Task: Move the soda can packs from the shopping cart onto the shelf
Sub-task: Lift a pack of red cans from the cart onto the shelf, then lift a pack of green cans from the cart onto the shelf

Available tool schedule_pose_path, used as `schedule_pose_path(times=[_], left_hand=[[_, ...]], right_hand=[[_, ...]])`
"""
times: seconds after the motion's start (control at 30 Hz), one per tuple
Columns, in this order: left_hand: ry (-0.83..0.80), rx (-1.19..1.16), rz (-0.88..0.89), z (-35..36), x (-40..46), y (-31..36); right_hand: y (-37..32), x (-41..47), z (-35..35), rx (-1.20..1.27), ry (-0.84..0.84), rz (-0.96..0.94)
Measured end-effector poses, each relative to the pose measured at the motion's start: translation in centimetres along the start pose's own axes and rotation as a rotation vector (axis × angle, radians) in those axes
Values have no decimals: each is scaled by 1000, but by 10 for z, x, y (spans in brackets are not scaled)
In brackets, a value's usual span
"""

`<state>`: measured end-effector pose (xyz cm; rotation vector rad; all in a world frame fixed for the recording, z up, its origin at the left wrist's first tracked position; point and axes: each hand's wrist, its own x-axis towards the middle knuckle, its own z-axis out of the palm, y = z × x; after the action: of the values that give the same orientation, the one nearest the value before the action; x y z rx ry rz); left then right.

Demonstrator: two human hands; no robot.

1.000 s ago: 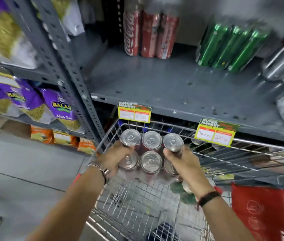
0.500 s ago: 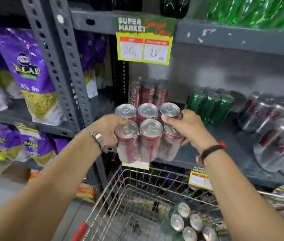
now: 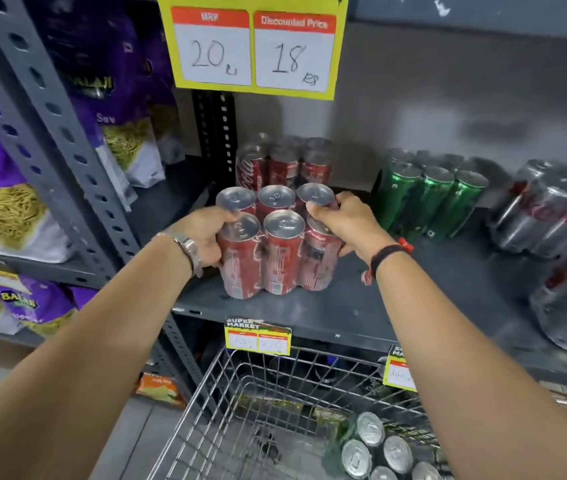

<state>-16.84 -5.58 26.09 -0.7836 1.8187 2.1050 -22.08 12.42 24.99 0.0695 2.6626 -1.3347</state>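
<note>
Two hands, left hand [image 3: 206,237] and right hand [image 3: 341,221], clasped the red cola six-pack [image 3: 275,247] standing near the shelf [image 3: 396,306] front edge; another red pack [image 3: 284,161] stood behind, while a green can pack [image 3: 375,452] remained in the shopping cart [image 3: 240,393]

I see my left grip [image 3: 206,233] and right grip [image 3: 341,220] clasping the red six-pack [image 3: 271,251], its base on the grey shelf [image 3: 396,299]. Just beyond them stands another red pack [image 3: 282,164]; below, the wire cart [image 3: 240,410].
</note>
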Motion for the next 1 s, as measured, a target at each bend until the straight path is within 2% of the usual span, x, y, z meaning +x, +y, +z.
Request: schedule_pose_path(times=[0.07, 0.2, 0.27, 0.37, 0.47, 0.53, 0.63, 0.73, 0.8, 0.87, 0.93, 1.0], left_hand=[[27, -89, 123, 1, -4, -13], [252, -104, 388, 5, -17, -81], [310, 67, 549, 15, -36, -129], [215, 438, 662, 39, -49, -200], [-26, 670, 551, 72, -42, -249], [-145, 781, 434, 94, -29, -274], [-283, 902, 234, 120, -2, -312], [-334, 1001, 46, 140, 29, -346], [-353, 948, -74, 152, 45, -365], [-390, 749, -167, 160, 54, -376], [-394, 630, -189, 168, 61, -385], [-335, 613, -172, 171, 64, -388]], right_hand=[[4, -13, -1, -29, 61, -28], [52, -79, -1, -34, 458, -160], [101, -118, 1, -22, 535, -144], [189, -164, 11, -106, 460, 26], [270, -187, 24, -243, 276, 288], [311, -192, 32, -250, 171, 427], [350, -194, 45, -45, 163, 621], [375, -192, 58, 334, 170, 814], [390, -191, 65, 541, 131, 906], [395, -191, 68, 674, 85, 959], [403, -191, 72, 748, 72, 969], [406, -191, 73, 791, 87, 965]])
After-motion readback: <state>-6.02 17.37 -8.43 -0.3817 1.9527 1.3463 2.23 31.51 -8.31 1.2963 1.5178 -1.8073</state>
